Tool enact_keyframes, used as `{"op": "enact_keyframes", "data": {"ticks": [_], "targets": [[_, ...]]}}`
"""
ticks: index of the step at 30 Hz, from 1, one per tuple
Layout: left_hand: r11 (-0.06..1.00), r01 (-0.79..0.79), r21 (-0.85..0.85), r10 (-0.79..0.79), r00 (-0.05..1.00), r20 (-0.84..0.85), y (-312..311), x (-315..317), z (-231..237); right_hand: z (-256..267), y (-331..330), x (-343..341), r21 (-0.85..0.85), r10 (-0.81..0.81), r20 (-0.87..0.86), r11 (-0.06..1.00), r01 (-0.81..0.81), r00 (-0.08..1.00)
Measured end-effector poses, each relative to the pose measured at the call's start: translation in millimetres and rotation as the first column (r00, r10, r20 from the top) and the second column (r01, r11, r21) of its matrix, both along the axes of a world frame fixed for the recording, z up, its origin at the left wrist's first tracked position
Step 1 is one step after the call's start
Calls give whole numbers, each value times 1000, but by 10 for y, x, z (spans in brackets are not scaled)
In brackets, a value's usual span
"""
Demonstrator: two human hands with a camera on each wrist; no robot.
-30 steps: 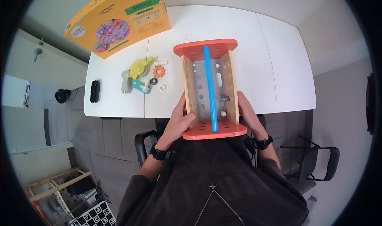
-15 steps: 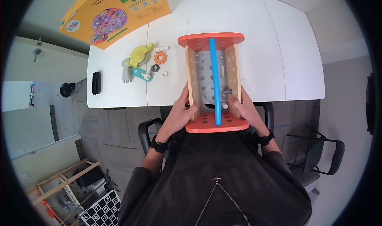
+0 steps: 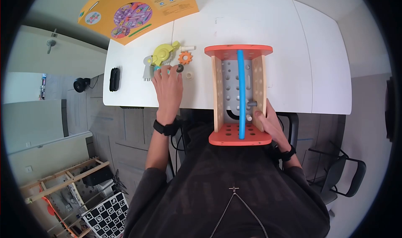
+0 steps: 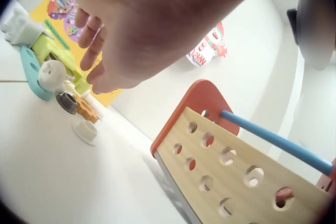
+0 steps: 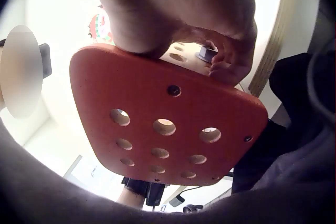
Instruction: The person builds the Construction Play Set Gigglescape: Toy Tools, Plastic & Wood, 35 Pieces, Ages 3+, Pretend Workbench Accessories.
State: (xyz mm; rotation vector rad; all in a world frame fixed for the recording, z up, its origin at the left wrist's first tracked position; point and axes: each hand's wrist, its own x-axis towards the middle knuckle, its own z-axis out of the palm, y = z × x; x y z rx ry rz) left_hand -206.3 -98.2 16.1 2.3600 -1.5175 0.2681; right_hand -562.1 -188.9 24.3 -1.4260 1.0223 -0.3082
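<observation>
A toy toolbox (image 3: 218,91) has wooden sides with holes, red-orange ends and a blue rod handle (image 3: 241,95). My right hand (image 3: 272,123) grips its right side near the front, thumb inside the wall. A grey bolt (image 3: 251,104) pokes through that wall. My left hand (image 3: 168,91) reaches over the loose toy parts, fingers fairly straight and spread. Beneath it lies a teal strip (image 4: 32,74), partly hidden in the head view. Close to the fingertips are a dark grey nut (image 3: 180,68), an orange gear (image 3: 185,57) and a yellow-green piece (image 3: 162,54).
A white ring (image 3: 189,75), a white peg (image 3: 187,48) and a grey toothed piece (image 3: 147,70) lie around the other parts. The yellow play set box (image 3: 155,22) stands at the back left. A black case (image 3: 114,79) is near the table's left edge.
My left hand has let go of the toolbox and moved forward and left over the loose parts. My right hand keeps its hold on the toolbox.
</observation>
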Motion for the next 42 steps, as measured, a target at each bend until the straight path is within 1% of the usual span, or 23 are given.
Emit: {"op": "enact_keyframes", "data": {"ticks": [1, 4, 7, 10, 13, 16, 19, 20, 23, 26, 29, 32, 35, 38, 41, 42], "targets": [[1000, -5, 17, 4, 999, 54, -45, 21, -22, -29, 0, -6, 1, -1, -5, 1000, 1, 1000], [993, -50, 111, 41, 995, 86, -161, 107, -149, -126, -17, -27, 12, -5, -3, 1000, 5, 1000], [989, -39, 142, 23, 993, 116, -215, 204, -239, -191, -37, -49, 30, -12, 28, 999, 11, 1000], [986, -30, 167, 7, 991, 137, -246, 235, -248, -218, -31, -29, 30, -34, 39, 999, 33, 999], [992, -2, 129, -17, 989, 145, -242, 221, -144, -122, -73, -9, 32, -7, 17, 999, 6, 1000], [999, 38, 31, -40, 996, 78, -205, -3, 230, -57, -93, -3, 61, 9, 17, 998, -10, 1000], [986, 169, -14, -168, 967, -190, -138, -344, 629, -53, -111, 5, 70, 16, 28, 997, -18, 999], [958, 280, -69, -288, 919, -269, -132, -459, 702, -53, -109, 3, 74, 20, 35, 997, -23, 999], [856, 516, 7, -483, 806, -341, -130, -773, 765, -91, -111, -1, 33, 26, 57, 999, -28, 998], [754, 650, 95, -627, 755, -192, -199, -956, 642, -116, -124, 3, 12, 29, 56, 999, -30, 998], [649, 729, 217, -719, 681, -140, -303, -1008, 539, -108, -129, -8, 79, 16, 91, 997, -23, 996], [560, 770, 305, -760, 624, -181, -394, -1034, 556, -138, -112, -4, 92, -12, 133, 996, 0, 991], [549, 768, 330, -759, 623, -191, -496, -1118, 491, -117, -109, 2, 86, -13, 135, 996, 1, 991], [558, 762, 330, -726, 640, -252, -536, -1138, 393, -82, -106, 7, 88, -22, 145, 996, 9, 989], [533, 771, 348, -693, 634, -344, -575, -1173, 392, -54, -112, 8, 94, -23, 143, 996, 10, 989], [535, 787, 308, -708, 616, -344, -586, -1182, 386, -47, -114, 7, 96, -22, 140, 995, 8, 990]]}}
